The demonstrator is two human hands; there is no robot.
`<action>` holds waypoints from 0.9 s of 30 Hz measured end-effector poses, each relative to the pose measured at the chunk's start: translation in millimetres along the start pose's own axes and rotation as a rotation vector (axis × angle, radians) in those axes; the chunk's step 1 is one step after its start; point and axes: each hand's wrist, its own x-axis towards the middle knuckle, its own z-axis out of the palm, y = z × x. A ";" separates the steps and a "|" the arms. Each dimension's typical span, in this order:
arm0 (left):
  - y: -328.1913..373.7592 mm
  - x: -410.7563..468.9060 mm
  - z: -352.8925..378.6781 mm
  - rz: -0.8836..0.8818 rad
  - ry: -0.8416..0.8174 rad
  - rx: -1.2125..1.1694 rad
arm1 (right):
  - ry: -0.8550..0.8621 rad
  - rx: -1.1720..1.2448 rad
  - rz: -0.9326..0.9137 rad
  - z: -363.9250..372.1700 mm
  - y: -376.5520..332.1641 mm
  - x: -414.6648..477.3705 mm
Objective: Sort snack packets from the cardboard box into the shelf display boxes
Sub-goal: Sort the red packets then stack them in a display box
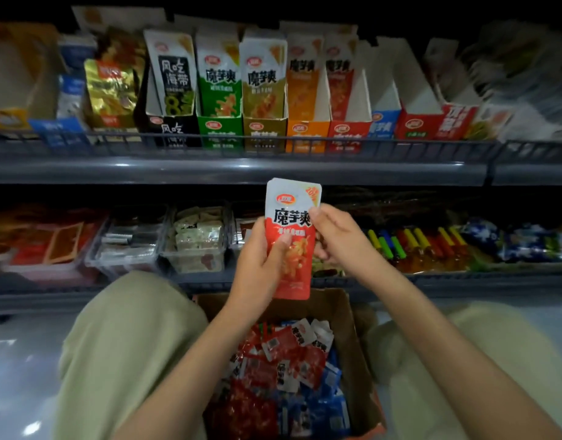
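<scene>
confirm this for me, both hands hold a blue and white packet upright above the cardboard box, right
Not quite: the packet is red and white, not blue and white. The head view shows the left hand and right hand holding it upright above the cardboard box.

Red packet (291, 236) reads 魔芋爽 (corner: 20%); black-and-white packet (175, 74) reads 风吃海带.

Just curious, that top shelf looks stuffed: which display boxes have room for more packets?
Room shows in the blue display box and the red display box right of it: bare white walls, no packets visible. Leftward, the black box, green box and gold box look packed.
</scene>
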 end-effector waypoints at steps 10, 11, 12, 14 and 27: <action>43.8 51.3 14.0 0.196 0.083 0.271 | 0.019 0.158 -0.159 -33.6 -56.4 20.6; 52.4 62.6 14.7 0.242 0.073 0.297 | 0.042 0.186 -0.195 -38.7 -65.6 26.0; 60.3 74.5 14.7 0.281 0.055 0.303 | 0.063 0.202 -0.233 -44.4 -73.4 32.2; 72.2 99.2 14.2 0.357 0.016 0.313 | 0.114 0.157 -0.328 -57.4 -87.7 46.3; 20.5 222.5 58.1 0.883 0.162 1.158 | 0.611 0.296 -0.562 -133.4 -84.4 172.1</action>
